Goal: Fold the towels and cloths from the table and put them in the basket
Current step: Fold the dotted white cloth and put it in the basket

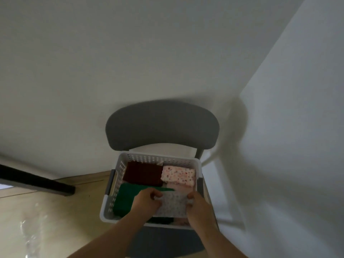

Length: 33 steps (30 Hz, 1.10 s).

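Cloth [172,204], folded and grey-dotted, is held low centre of the frame over the basket [160,158], its long axis crosswise. It is pinched at both ends, left hand [147,201] and right hand [197,204] apart and equally near. The free slot is judged directly below, beside the green towel [126,199].

Looks like a room in a home. Shows a grey padded chair [162,125] backed into a corner of white walls [93,62]. Holds, on that chair's seat, a white perforated basket [160,157] of folded household cloths [143,173]. Has pale wood-look flooring [65,211] and a black furniture leg [37,183] left of the chair.
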{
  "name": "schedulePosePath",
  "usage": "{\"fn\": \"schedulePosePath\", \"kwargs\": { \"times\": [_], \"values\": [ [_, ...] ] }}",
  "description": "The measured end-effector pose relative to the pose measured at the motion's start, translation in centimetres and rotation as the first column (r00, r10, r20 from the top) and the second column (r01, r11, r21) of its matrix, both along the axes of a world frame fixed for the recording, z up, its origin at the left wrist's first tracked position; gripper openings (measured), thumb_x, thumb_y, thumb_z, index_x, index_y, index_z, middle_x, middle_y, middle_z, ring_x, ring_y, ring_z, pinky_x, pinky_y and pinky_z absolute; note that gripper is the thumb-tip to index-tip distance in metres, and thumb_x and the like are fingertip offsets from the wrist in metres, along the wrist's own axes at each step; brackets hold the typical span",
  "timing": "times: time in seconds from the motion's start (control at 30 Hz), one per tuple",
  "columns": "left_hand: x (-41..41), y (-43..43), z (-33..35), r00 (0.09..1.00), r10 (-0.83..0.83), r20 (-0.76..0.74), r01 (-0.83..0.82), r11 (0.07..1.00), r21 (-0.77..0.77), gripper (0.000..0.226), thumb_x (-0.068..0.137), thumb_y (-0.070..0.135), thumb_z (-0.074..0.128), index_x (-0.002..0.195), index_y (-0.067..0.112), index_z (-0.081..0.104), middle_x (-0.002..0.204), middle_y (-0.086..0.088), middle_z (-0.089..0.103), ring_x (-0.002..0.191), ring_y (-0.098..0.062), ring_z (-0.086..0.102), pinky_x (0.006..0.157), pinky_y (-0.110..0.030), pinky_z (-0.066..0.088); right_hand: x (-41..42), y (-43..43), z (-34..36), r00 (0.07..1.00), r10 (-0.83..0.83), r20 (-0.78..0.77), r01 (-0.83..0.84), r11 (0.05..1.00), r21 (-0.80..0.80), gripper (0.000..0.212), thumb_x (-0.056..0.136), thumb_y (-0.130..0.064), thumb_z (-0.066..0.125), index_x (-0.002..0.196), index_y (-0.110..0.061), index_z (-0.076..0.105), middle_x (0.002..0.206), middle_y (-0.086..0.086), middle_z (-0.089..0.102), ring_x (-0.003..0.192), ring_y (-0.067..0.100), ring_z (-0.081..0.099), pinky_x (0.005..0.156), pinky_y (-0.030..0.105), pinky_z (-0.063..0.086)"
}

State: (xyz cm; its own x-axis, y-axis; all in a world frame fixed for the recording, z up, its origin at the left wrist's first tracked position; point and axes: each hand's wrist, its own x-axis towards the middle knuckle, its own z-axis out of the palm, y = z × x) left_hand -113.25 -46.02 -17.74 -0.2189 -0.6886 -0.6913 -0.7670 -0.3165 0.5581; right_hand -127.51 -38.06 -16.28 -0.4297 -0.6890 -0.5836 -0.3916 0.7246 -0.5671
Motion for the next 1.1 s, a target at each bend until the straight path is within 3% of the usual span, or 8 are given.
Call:
{"fn": "schedulePosePath", "kwargs": {
  "times": [0.23,0.5,0.6,0.67,0.77,0.83,0.93,1.1],
  "values": [
    [0.5,-0.3,-2.6,0.991,-0.125,0.039,0.123,0.992,0.037,0.034,0.083,0.013,0.067,0.100,0.028,0.041,0.092,0.002,0.047,0.077,-0.011,0.047,0.054,-0.014,0.037,0.2,-0.3,-2.1,1.000,-0.003,0.010,0.002,0.992,0.122,0.018,0.096,-0.006,0.038,0.097,-0.024,0.043,0.091,-0.002,0.052,0.078,0.013,0.054,0.064,0.022,0.043],
    [-0.6,-0.1,-3.8,0.997,-0.048,0.063,0.045,0.997,0.055,0.031,0.083,0.005,0.062,0.072,0.024,0.040,0.075,0.003,0.044,0.062,-0.011,0.042,0.055,-0.021,0.037,1.0,-0.2,-2.1,0.920,0.205,-0.335,-0.140,0.968,0.207,0.024,0.097,-0.017,0.039,0.119,-0.019,0.045,0.122,0.006,0.041,0.109,0.020,0.049,0.074,0.024,0.043],
    [-0.8,-0.3,-3.2,0.953,0.285,-0.099,-0.254,0.935,0.246,0.029,0.084,-0.002,0.060,0.079,0.024,0.049,0.096,-0.006,0.054,0.084,-0.024,0.057,0.074,-0.035,0.052,0.8,-0.3,-2.0,0.974,0.033,-0.224,0.010,0.982,0.187,0.024,0.096,-0.027,0.042,0.118,-0.016,0.043,0.116,0.006,0.049,0.101,0.022,0.056,0.076,0.030,0.050],
    [-1.3,-0.7,-2.5,0.797,0.568,-0.203,-0.464,0.792,0.397,0.026,0.085,-0.009,0.055,0.083,0.016,0.052,0.107,-0.016,0.054,0.099,-0.037,0.056,0.084,-0.050,0.052,0.6,-0.5,-2.1,0.990,-0.115,-0.077,0.128,0.976,0.178,0.032,0.097,-0.037,0.041,0.119,-0.014,0.043,0.109,0.006,0.058,0.095,0.023,0.060,0.079,0.037,0.053],
    [-2.5,-1.0,-0.8,0.619,0.730,-0.288,-0.523,0.658,0.542,0.026,0.086,-0.014,0.048,0.085,0.011,0.046,0.102,-0.017,0.050,0.087,-0.033,0.055,0.065,-0.043,0.051,0.3,-1.0,-1.7,0.893,-0.388,0.229,0.374,0.922,0.105,0.046,0.095,-0.045,0.044,0.130,-0.015,0.040,0.118,0.007,0.058,0.102,0.024,0.060,0.088,0.041,0.053],
    [-3.0,-0.5,-0.2,0.748,0.593,-0.298,-0.404,0.763,0.505,0.027,0.086,-0.013,0.048,0.086,0.013,0.043,0.103,-0.015,0.049,0.086,-0.027,0.054,0.066,-0.040,0.052,0.2,-1.5,-1.3,0.817,-0.444,0.368,0.475,0.880,0.006,0.048,0.093,-0.034,0.051,0.137,-0.020,0.036,0.126,0.004,0.054,0.110,0.024,0.058,0.092,0.047,0.052],
    [-3.4,0.7,-0.5,0.963,0.194,-0.185,-0.102,0.903,0.418,0.028,0.085,-0.004,0.056,0.080,0.016,0.037,0.090,-0.007,0.050,0.077,-0.017,0.053,0.065,-0.028,0.052,-0.4,-2.0,-0.9,0.892,-0.362,0.272,0.397,0.914,-0.085,0.046,0.093,-0.012,0.051,0.136,-0.020,0.035,0.123,-0.002,0.049,0.118,0.025,0.052,0.095,0.045,0.051],
    [-4.8,2.0,-2.0,0.967,-0.248,0.062,0.223,0.937,0.269,0.030,0.085,0.014,0.060,0.074,0.019,0.033,0.077,0.000,0.045,0.066,-0.012,0.042,0.062,-0.023,0.037,-0.7,-1.1,-1.5,0.997,-0.051,-0.056,0.052,0.998,0.027,0.028,0.097,-0.016,0.042,0.124,-0.011,0.038,0.108,0.004,0.057,0.096,0.024,0.059,0.078,0.036,0.053]
  ]
}}
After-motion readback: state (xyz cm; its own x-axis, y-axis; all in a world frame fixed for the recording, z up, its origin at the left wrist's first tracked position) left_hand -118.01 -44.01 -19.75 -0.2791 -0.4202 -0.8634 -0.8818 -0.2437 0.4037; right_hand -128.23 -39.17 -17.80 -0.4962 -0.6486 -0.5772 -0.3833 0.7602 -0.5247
